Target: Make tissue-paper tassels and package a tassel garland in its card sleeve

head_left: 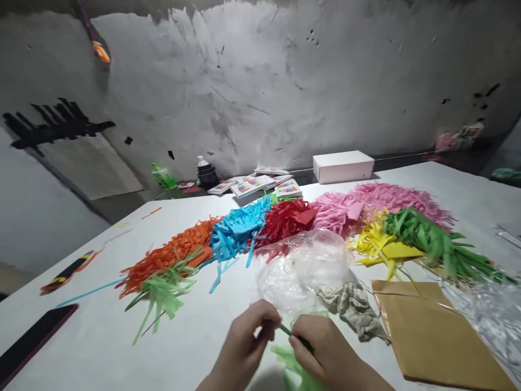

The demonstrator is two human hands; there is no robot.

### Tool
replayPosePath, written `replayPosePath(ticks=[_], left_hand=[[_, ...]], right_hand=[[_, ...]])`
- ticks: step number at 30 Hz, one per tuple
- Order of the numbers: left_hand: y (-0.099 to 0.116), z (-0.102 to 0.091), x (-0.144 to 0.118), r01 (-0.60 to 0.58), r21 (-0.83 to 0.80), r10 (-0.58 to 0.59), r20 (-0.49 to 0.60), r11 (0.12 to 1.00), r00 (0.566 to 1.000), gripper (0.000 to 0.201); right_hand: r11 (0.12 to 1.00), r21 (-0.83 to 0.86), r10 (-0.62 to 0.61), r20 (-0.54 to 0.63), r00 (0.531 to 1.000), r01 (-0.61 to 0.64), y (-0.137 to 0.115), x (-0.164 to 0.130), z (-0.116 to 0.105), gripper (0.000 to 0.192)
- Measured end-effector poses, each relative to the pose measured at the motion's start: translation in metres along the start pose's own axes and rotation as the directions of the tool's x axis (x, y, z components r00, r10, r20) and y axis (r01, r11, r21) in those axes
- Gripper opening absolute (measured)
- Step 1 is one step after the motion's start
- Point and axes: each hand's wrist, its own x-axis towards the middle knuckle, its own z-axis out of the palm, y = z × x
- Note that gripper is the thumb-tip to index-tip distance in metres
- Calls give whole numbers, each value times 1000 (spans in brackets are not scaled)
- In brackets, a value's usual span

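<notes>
Near the front of the white table, my left hand pinches one end of a thin, twisted strip of green tissue paper. My right hand grips the same strip a little further along. Below the right hand hangs a light green tissue paper fringe, partly hidden by that hand. Just beyond my hands lies a crumpled clear plastic bag. To the right of the bag is a wrinkled grey cloth.
Fringed paper heaps cross the table: orange, blue, red, pink, yellow and green. A brown cardboard piece lies right, a dark phone left. Behind stand a white box and printed cards.
</notes>
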Motion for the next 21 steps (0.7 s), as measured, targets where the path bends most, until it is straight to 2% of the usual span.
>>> replayPosePath(ticks=[2,6,8,9,11,12,14,15,16,17,18,19,21], left_hand=[[5,-5,3,3,-3,-3,-18,1000,1000,19],[8,-8,1,-24,-24,26,93,999,995,27],[0,-20,-3,-24,-12,26,122,1000,992,35],[-5,-32,-5,-31,22,28,119,999,993,38],[-16,-62,-5,-65,179,49,93,982,994,38],[-19,-77,-2,-99,300,81,73,949,994,33],[-16,-94,12,-162,536,188,5,828,982,22],[-9,-93,22,-188,596,240,-8,780,971,18],[1,-82,35,-215,611,282,-14,762,959,17],[12,-63,50,-246,575,289,17,780,957,16],[23,-36,67,-310,495,303,98,812,948,17],[34,-4,86,-367,396,316,192,841,929,20],[49,70,127,-423,232,329,352,876,876,22]], right_hand=[[1000,-24,3,-36,999,-4,-2,1,3,25],[997,-74,-3,-47,999,0,-8,-1,13,21],[994,-105,-28,-35,999,24,-12,-6,14,5],[992,-122,-44,-31,999,39,-13,-9,10,21],[985,-166,-54,-44,998,46,-10,-17,-8,57],[981,-194,-41,-62,997,28,-4,-21,-23,63],[962,-263,40,-133,990,-74,18,-29,-61,43],[942,-300,98,-181,979,-150,35,-32,-84,30],[911,-334,166,-243,956,-243,56,-35,-106,24],[867,-364,231,-309,923,-339,78,-35,-127,23],[819,-390,284,-362,888,-421,102,-35,-147,21],[771,-413,323,-404,856,-486,124,-34,-163,24],[702,-455,348,-451,822,-548,164,-31,-184,32]])
